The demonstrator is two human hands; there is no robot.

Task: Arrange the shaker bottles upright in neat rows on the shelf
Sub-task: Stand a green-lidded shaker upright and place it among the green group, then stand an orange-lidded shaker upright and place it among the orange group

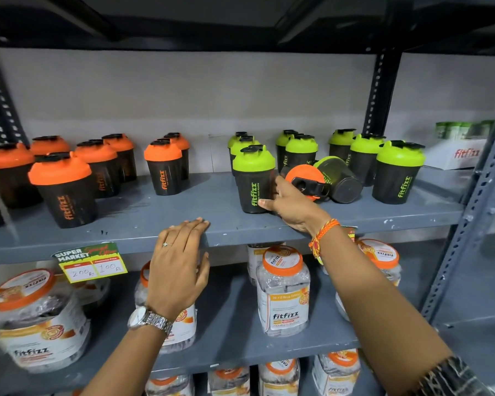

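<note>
While your left hand (180, 258) lies flat and relaxed, fingers pressed on the front lip of the grey metal shelf (143, 221), it grips nothing. On the left part of that shelf stand dark translucent plastic shaker bottles with orange lids (62, 190), all upright in loose rows. Below the lip hangs a yellow-and-green paper price tag (90, 262). Right of centre stand the matching shaker bottles with lime-green lids (399, 172), upright too. Your right hand (287, 202) curls around the frontmost green-lidded shaker (253, 181), thumb on its front wall. Just beside that hand, an orange-lidded shaker (306, 181) lies toppled with its lid facing you, touching a green-lidded shaker lying on its side (339, 180). On the lower shelf sit clear plastic jars with orange caps (283, 290).
</note>
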